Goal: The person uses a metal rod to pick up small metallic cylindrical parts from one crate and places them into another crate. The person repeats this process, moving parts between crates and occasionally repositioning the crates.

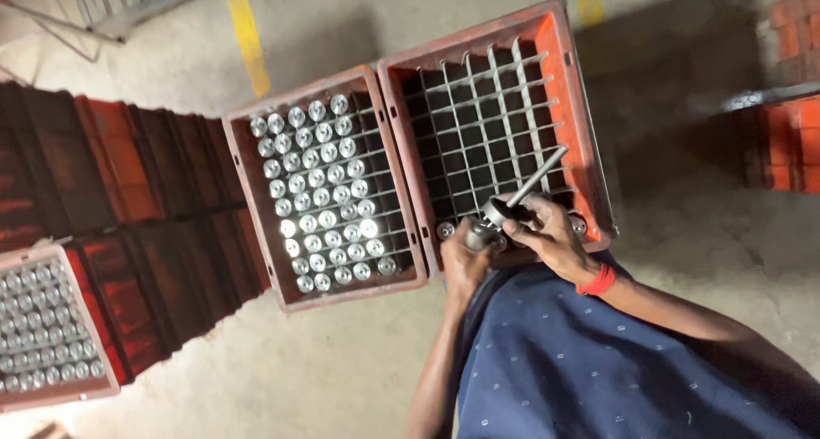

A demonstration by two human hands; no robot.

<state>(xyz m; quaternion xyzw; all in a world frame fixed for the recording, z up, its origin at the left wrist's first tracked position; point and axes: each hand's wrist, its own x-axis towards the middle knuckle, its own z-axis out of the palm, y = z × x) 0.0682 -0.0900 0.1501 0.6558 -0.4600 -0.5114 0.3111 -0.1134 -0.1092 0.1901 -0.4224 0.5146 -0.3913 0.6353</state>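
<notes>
While the left hand (464,260) grips a small metal cylinder (477,235), the right hand (547,232) closes around a long metal gauge rod (528,191). Both are at the near edge of the right, mostly empty orange crate (574,80); the left crate (248,191) is full of shiny cylinders.

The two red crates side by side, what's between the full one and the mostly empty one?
Nothing: in the head view the full crate and the mostly empty crate stand wall to wall.

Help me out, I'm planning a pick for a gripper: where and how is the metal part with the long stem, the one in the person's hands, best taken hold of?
Probably by the bare upper stem of the metal part, closing across it from the side. The stem slants up over the mostly empty grid crate with open space around it, while the right hand and left hand crowd its wider head.
</notes>
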